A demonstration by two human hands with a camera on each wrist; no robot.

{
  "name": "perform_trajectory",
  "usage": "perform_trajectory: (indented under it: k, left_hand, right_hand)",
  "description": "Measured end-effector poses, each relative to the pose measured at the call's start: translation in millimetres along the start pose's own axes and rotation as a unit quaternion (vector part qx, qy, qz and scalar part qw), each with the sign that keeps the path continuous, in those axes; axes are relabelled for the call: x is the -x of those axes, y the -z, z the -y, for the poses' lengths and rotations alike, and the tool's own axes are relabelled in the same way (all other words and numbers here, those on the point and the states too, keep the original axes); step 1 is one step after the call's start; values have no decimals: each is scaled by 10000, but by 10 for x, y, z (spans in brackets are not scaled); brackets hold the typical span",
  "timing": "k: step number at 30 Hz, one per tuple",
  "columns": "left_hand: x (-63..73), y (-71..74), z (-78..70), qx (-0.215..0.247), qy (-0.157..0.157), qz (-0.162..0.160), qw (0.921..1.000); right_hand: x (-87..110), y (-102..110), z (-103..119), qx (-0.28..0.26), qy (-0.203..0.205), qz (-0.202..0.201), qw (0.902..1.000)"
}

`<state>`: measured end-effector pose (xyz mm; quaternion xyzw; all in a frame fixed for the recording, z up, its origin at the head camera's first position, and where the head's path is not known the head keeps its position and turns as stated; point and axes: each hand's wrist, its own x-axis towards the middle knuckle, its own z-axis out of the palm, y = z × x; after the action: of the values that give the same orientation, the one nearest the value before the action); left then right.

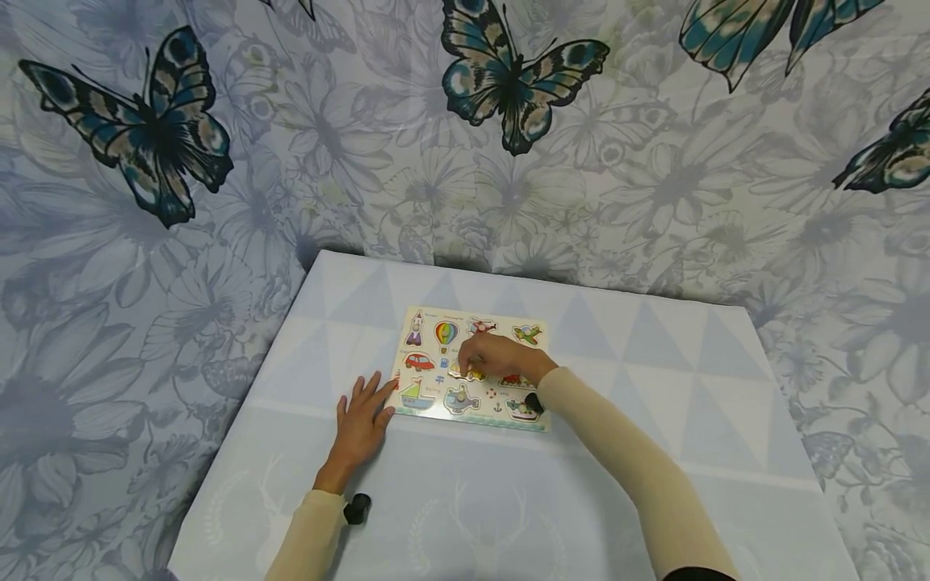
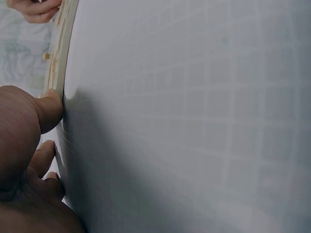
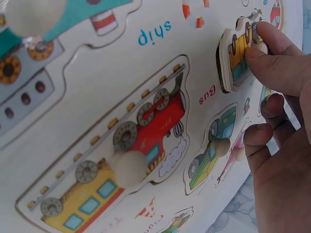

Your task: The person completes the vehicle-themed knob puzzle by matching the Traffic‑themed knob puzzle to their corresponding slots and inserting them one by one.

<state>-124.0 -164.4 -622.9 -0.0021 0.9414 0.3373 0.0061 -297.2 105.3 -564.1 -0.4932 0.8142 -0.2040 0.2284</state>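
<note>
A wooden peg puzzle board (image 1: 488, 413) with vehicle pieces lies on the table. My right hand (image 1: 497, 355) reaches over its middle. In the right wrist view, the thumb and index finger pinch the yellow bus puzzle piece (image 3: 238, 58), which sits tilted and slightly raised beside the printed word "Bus"; the fingers partly cover its knob. My left hand (image 1: 361, 428) rests on the table at the board's lower left corner with spread fingers. Its thumb (image 2: 51, 109) touches the board's edge in the left wrist view.
Around the bus are a train piece (image 3: 167, 114), a ship piece (image 3: 29, 92) and a green truck-like piece (image 3: 223, 128), each with a round knob. A red car (image 1: 418, 361) and a balloon (image 1: 446, 332) lie farther left. Behind the table (image 1: 654, 379) hangs a butterfly-patterned curtain (image 1: 349, 161).
</note>
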Motion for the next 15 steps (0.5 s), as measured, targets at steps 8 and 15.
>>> perform_trajectory:
  k: [8, 15]
  left_hand:
    - [2, -28, -14, -3, -21, -123, 9999]
    - [-4, -39, -17, -6, -10, -112, 9999]
  right_hand:
    - [-11, -35, -12, 208, -97, 45, 9997]
    - [-1, -50, -22, 265, -103, -51, 9996]
